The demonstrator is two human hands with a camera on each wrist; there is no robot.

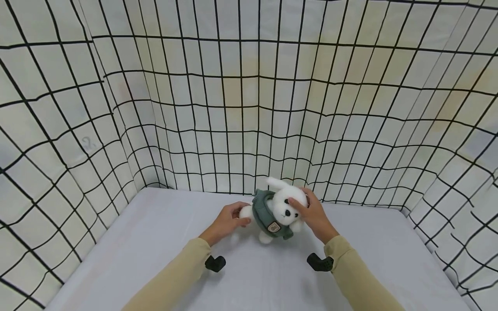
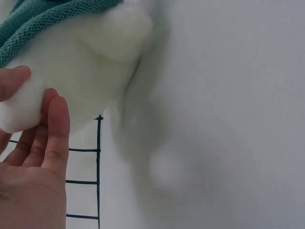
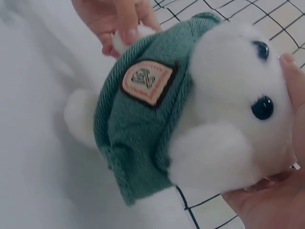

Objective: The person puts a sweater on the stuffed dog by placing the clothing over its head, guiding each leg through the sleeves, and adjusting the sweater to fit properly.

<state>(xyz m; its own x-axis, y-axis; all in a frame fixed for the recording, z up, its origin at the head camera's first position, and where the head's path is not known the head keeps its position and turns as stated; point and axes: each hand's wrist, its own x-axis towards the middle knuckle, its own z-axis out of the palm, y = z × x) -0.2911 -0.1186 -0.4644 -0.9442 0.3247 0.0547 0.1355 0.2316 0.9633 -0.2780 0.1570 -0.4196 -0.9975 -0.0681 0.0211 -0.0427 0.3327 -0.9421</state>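
Observation:
A white plush dog in a green knitted sweater lies tilted on its side between both hands, its head toward the right. My left hand pinches one hind leg between thumb and fingers; in the left wrist view that white leg sits between them. Around the head curls my right hand, thumb close to the face. The right wrist view shows a sewn patch on the sweater and two dark eyes. The other hind leg hangs low, close over the white surface.
A white tabletop spreads under the toy. Black grid netting over pale walls encloses the back and both sides, right behind the toy. Black devices are strapped at the wrists, below the sleeves.

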